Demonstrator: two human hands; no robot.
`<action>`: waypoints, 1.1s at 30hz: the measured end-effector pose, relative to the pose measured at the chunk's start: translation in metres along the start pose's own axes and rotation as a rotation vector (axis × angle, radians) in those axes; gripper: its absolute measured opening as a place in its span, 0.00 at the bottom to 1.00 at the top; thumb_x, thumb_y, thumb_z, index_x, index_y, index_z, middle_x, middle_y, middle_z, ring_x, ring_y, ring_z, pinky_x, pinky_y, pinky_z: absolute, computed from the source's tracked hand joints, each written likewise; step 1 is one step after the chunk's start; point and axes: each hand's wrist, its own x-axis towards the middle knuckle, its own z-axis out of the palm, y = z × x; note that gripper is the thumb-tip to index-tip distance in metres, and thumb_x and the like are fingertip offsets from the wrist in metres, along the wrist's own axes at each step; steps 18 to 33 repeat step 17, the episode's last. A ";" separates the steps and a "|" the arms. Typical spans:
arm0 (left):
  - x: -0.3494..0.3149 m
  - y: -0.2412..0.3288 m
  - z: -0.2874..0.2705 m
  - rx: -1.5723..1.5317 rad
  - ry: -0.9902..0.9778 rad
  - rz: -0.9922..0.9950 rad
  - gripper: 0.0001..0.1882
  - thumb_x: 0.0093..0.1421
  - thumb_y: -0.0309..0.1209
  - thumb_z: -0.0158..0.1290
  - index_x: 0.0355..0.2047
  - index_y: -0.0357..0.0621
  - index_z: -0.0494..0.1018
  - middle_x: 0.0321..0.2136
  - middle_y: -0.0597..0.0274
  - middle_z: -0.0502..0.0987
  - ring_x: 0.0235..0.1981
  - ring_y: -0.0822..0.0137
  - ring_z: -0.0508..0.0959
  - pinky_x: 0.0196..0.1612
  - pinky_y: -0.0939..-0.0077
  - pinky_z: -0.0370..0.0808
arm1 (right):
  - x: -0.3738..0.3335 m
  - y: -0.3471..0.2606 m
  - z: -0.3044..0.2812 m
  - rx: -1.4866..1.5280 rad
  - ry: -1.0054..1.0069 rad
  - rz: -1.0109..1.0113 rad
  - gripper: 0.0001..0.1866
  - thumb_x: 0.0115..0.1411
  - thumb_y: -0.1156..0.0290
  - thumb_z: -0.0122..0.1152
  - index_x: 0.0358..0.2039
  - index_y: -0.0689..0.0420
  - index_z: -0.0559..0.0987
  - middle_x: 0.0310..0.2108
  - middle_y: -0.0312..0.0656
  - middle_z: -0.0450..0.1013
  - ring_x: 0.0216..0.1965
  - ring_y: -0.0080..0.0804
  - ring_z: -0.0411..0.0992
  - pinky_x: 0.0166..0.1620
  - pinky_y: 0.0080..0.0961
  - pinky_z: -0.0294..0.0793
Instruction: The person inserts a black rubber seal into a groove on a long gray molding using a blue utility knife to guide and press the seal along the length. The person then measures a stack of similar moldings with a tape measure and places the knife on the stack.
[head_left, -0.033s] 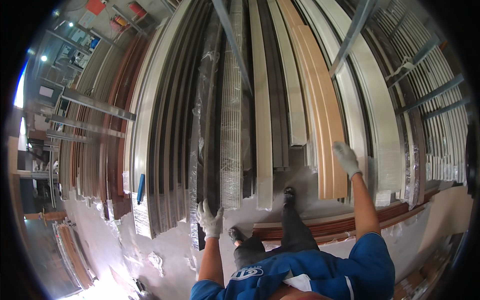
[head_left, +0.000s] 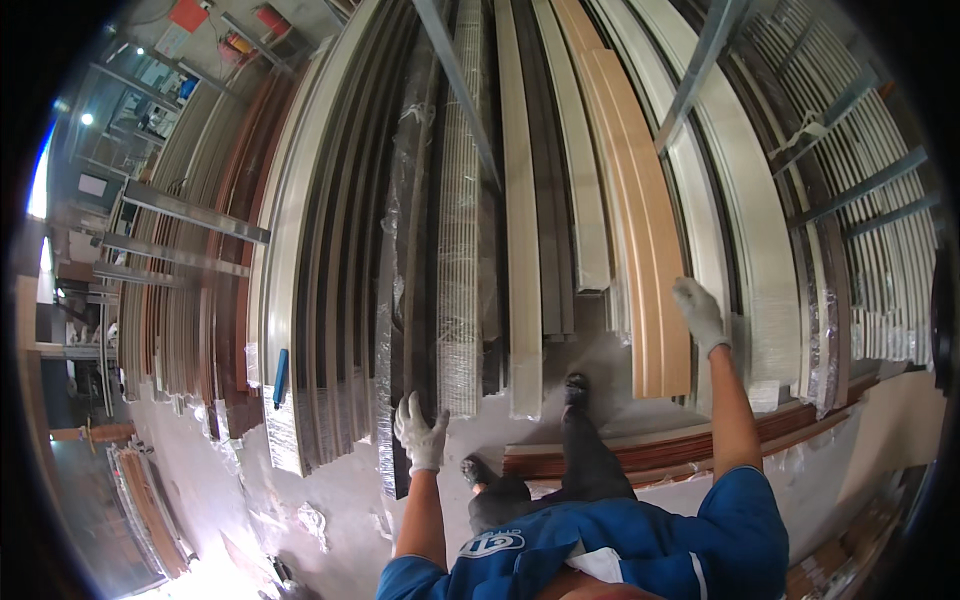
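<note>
My left hand (head_left: 420, 432), in a pale work glove, is open with fingers apart. It rests at or just above the near end of a long dark profile in clear plastic wrap (head_left: 392, 420). My right hand (head_left: 702, 318), gloved too, is at the right edge of a long tan wood-coloured panel (head_left: 655, 300). Its fingers look loosely bent, with nothing seen in them; whether they touch the panel I cannot tell. Between my hands lie a ribbed wrapped bundle (head_left: 460, 330) and a cream profile (head_left: 525, 340).
Metal rack bars (head_left: 690, 90) slant over the stock. A blue tool (head_left: 280, 378) lies on a white wrapped bundle at the left. Reddish-brown strips (head_left: 640, 455) lie on the floor by my feet. Several more profiles are stacked at both sides, and plastic scraps (head_left: 312, 522) litter the floor.
My left hand has shifted slightly up. My right hand has moved a little to the right, its fingers less far over the tan panel. The profiles appear unmoved.
</note>
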 end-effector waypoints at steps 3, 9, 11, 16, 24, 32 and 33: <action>0.028 0.046 0.007 0.034 -0.023 0.110 0.40 0.55 0.46 0.66 0.65 0.46 0.67 0.62 0.43 0.69 0.64 0.42 0.68 0.66 0.52 0.65 | 0.006 0.012 -0.060 0.009 0.087 -0.031 0.28 0.69 0.50 0.56 0.59 0.58 0.76 0.54 0.50 0.78 0.56 0.45 0.77 0.58 0.36 0.73; 0.056 0.099 0.020 -0.062 -0.143 0.102 0.37 0.56 0.47 0.66 0.63 0.45 0.69 0.62 0.45 0.70 0.62 0.44 0.70 0.64 0.55 0.69 | -0.033 0.024 -0.107 -0.118 0.110 0.115 0.27 0.69 0.50 0.56 0.57 0.58 0.78 0.54 0.50 0.77 0.53 0.44 0.77 0.58 0.37 0.73; 0.057 0.106 0.028 -0.098 -0.145 0.095 0.36 0.57 0.46 0.66 0.63 0.47 0.70 0.62 0.44 0.70 0.63 0.45 0.70 0.64 0.55 0.69 | -0.044 0.018 -0.118 -0.163 0.096 0.107 0.26 0.68 0.52 0.58 0.57 0.58 0.78 0.54 0.50 0.78 0.52 0.43 0.77 0.57 0.37 0.73; 0.047 0.108 0.042 -0.231 -0.128 0.070 0.36 0.56 0.45 0.67 0.62 0.48 0.70 0.62 0.42 0.70 0.63 0.42 0.70 0.64 0.53 0.69 | -0.027 -0.005 -0.170 -0.257 0.044 0.030 0.22 0.66 0.56 0.63 0.56 0.55 0.79 0.55 0.49 0.77 0.52 0.40 0.78 0.58 0.36 0.73; 0.044 0.106 0.042 -0.261 -0.145 0.046 0.37 0.55 0.45 0.67 0.63 0.49 0.70 0.62 0.41 0.70 0.63 0.41 0.70 0.64 0.53 0.69 | -0.031 -0.009 -0.169 -0.269 0.038 0.031 0.22 0.66 0.56 0.63 0.56 0.55 0.79 0.55 0.49 0.77 0.52 0.40 0.78 0.58 0.36 0.73; 0.044 0.106 0.042 -0.261 -0.145 0.046 0.37 0.55 0.45 0.67 0.63 0.49 0.70 0.62 0.41 0.70 0.63 0.41 0.70 0.64 0.53 0.69 | -0.031 -0.009 -0.169 -0.269 0.038 0.031 0.22 0.66 0.56 0.63 0.56 0.55 0.79 0.55 0.49 0.77 0.52 0.40 0.78 0.58 0.36 0.73; 0.044 0.106 0.042 -0.261 -0.145 0.046 0.37 0.55 0.45 0.67 0.63 0.49 0.70 0.62 0.41 0.70 0.63 0.41 0.70 0.64 0.53 0.69 | -0.031 -0.009 -0.169 -0.269 0.038 0.031 0.22 0.66 0.56 0.63 0.56 0.55 0.79 0.55 0.49 0.77 0.52 0.40 0.78 0.58 0.36 0.73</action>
